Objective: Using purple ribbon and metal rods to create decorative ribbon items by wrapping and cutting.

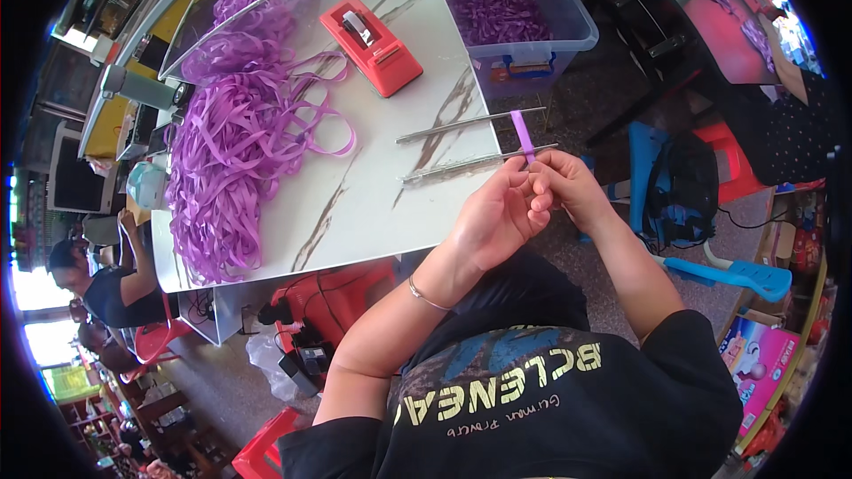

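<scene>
Both hands (501, 213) close together, fingers (539, 202) curled, forearms (632, 253) angled inward

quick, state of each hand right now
Left hand: fingers curled by the purple strip; grip cannot be told.
Right hand: apparently pinched shut on the strip's near end.

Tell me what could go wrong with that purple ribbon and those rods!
The rods jut past the table, so a bump might tip them off. The piled ribbon is a jumble of loops, so it could knot. It reaches the near edge, so some might slide down.

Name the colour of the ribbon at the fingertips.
The ribbon is light purple, best in head view.
</scene>
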Demonstrator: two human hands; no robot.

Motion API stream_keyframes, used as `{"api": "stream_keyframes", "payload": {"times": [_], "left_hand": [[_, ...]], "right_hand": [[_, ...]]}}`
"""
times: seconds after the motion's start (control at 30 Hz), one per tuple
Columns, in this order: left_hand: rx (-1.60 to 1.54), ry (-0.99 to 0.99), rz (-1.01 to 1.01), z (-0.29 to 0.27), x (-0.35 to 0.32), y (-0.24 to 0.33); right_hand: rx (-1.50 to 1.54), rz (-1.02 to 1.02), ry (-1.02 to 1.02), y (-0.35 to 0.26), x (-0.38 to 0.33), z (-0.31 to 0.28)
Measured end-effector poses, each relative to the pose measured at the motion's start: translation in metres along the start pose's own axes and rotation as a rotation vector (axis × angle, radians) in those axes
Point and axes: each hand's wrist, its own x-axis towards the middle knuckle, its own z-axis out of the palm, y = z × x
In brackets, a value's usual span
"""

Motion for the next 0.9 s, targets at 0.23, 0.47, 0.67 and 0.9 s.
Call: {"api": "stream_keyframes", "payload": {"times": [0.23, 0.47, 0.67, 0.9], "left_hand": [[0.086, -0.058, -0.002, -0.005, -0.003, 0.003], [0.038, -0.177, -0.039, -0.017, -0.003, 0.006], [0.033, -0.204, -0.047, -0.019, -0.002, 0.006], [0.038, -0.238, -0.039, -0.022, -0.001, 0.006]], "right_hand": [[-0.419, -0.081, -0.002, -0.055, 0.012, -0.027], [-0.581, -0.497, -0.156, -0.119, 0.097, 0.050], [-0.699, -0.391, -0.249, -0.123, 0.174, 0.094], [-0.699, 0.005, -0.309, -0.135, 0.191, 0.112]]}}
